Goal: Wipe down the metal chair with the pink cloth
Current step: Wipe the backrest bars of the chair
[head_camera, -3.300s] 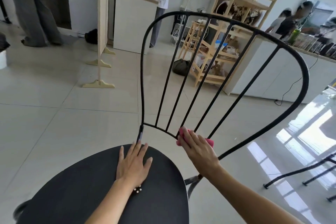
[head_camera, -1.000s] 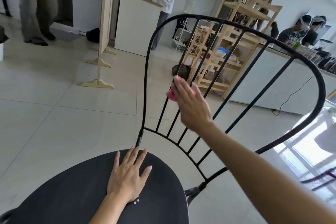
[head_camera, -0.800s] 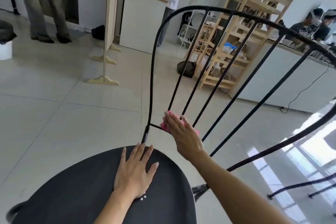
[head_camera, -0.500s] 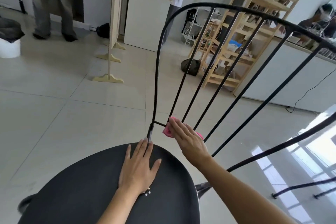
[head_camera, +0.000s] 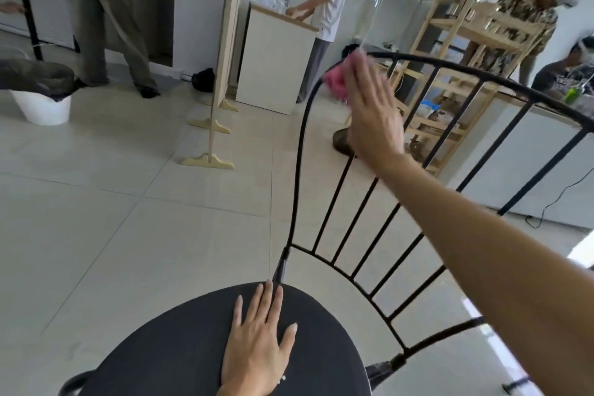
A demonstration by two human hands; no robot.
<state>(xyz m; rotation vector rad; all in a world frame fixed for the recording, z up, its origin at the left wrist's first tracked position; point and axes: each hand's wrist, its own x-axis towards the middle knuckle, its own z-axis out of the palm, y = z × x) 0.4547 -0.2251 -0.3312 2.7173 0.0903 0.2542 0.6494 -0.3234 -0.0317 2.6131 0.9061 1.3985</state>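
Metal chair (head_camera: 299,170) is stiff, so we press the soft pink cloth (head_camera: 336,82) on its top-left frame corner, right hand (head_camera: 373,119) flat; left hand (head_camera: 257,347) open, steadying the seat.

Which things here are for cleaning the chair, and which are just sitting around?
For the job:
- metal chair
- pink cloth
- right hand, pressing the cloth on the backrest
- left hand, flat on the seat

Just around:
- white bucket
- wooden shelf
- white counter
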